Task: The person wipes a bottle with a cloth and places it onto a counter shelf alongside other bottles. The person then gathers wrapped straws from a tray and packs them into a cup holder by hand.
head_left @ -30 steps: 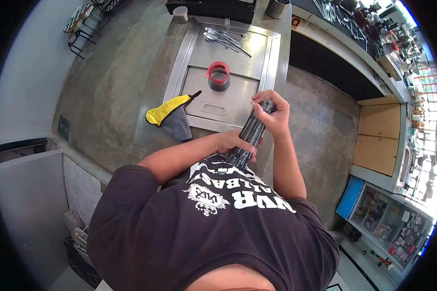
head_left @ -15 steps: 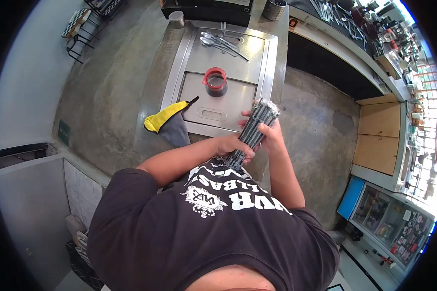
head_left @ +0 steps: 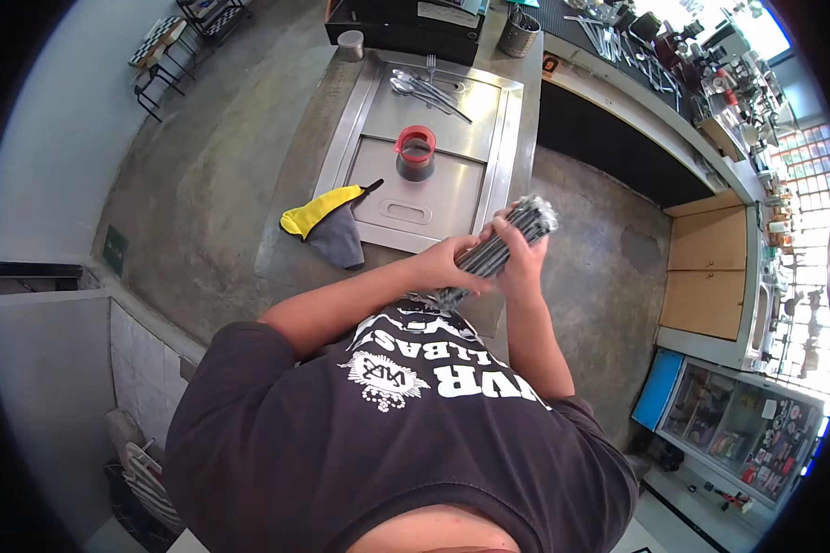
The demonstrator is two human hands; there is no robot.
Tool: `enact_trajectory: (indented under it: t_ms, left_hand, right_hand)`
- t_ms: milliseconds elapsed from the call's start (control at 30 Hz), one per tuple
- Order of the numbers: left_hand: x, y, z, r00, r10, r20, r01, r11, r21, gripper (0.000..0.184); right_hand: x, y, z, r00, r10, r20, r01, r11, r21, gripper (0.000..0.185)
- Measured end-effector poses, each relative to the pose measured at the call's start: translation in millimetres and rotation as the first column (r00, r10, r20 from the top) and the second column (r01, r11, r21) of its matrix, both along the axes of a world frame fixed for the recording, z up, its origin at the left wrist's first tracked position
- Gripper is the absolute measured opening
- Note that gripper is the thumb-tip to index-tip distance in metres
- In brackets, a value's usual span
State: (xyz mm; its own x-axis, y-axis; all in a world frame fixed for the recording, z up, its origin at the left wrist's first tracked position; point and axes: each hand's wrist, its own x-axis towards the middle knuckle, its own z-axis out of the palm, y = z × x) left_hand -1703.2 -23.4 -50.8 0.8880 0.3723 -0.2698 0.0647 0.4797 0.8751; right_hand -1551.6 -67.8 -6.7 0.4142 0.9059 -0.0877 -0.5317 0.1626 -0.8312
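Observation:
A bundle of what look like black straws [head_left: 532, 218] in clear plastic wrap is held slanting in front of my chest. My left hand [head_left: 450, 264] closes around its lower half, and my right hand [head_left: 523, 261] grips the upper part, thumb across the front. The bundle's lower end is close to my shirt. Beyond my hands, a small carafe with a red collar [head_left: 416, 155] and dark contents stands on the steel counter panel [head_left: 369, 207]. A yellow and grey cloth [head_left: 327, 226] lies to its left at the counter edge.
Several spoons [head_left: 424, 92] and a fork [head_left: 431, 64] lie on the steel panel's far part. At the back are a metal tin [head_left: 350, 44], a black machine [head_left: 401, 37] and a perforated utensil holder [head_left: 519, 35]. Wooden cabinets [head_left: 705, 263] stand at the right.
The bundle has tipped further to the right and its top end has moved rightward. My left hand has slid higher along it. The view has shifted slightly.

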Motion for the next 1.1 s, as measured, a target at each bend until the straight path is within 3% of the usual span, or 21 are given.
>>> enact_trajectory:
  t_ms: [67, 167, 300, 433, 533, 633, 733, 833, 933, 1033, 1100]
  left_hand:
    - [-8, -9, 6, 0.998, 0.060, -0.014, -0.053, 0.949, 0.310, 0.050]
    - [-16, -14, 19, 0.968, 0.215, -0.131, -0.095, 0.793, 0.601, 0.051]
    - [-27, -26, 24, 0.909, 0.411, -0.066, -0.219, 0.607, 0.764, 0.038]
    - [-43, -30, 24, 0.939, 0.339, -0.056, -0.148, 0.546, 0.825, 0.036]
    - [-55, -38, 36, 0.982, 0.179, -0.052, -0.083, 0.668, 0.740, 0.038]
    - [-68, -49, 34, 0.992, -0.023, 0.124, -0.063, 0.765, 0.641, 0.035]
    - [-88, -59, 19, 0.969, -0.244, -0.044, 0.242, 0.893, 0.380, 0.028]
    - [-110, -72, 3, 0.948, -0.279, 0.155, 0.265, 0.959, 0.102, 0.026]
    - [-136, -82, -16, 0.880, -0.450, 0.152, 0.441, 0.893, 0.092, 0.035]
    - [-147, -101, -43, 0.856, -0.489, 0.169, 0.481, 0.872, 0.087, 0.043]
    - [-137, -109, -36, 0.847, -0.497, 0.191, 0.484, 0.868, 0.109, 0.044]
  right_hand:
    - [-1, 1, 7, 0.998, -0.058, 0.017, 0.057, 0.998, 0.038, 0.030]
    - [-17, -1, 14, 0.982, -0.143, 0.127, 0.133, 0.988, 0.081, 0.032]
    - [-47, -10, 11, 0.920, -0.290, 0.264, 0.260, 0.955, 0.145, 0.030]
    - [-72, -25, 15, 0.881, -0.398, 0.257, 0.361, 0.915, 0.180, 0.026]
    - [-78, -50, 25, 0.893, -0.354, 0.277, 0.334, 0.935, 0.118, 0.029]
    - [-90, -75, 31, 0.870, -0.328, 0.368, 0.290, 0.944, 0.156, 0.035]
    - [-105, -96, 44, 0.909, -0.126, 0.396, 0.102, 0.991, 0.081, 0.054]
    - [-110, -114, 44, 0.988, 0.063, 0.143, -0.081, 0.989, 0.125, 0.074]
    - [-133, -132, 21, 0.966, 0.177, -0.190, -0.150, 0.977, 0.151, 0.085]
    - [-155, -155, -10, 0.956, 0.260, -0.134, -0.262, 0.965, 0.001, 0.062]
    - [-158, -179, -31, 0.990, 0.144, -0.009, -0.144, 0.988, -0.056, 0.044]
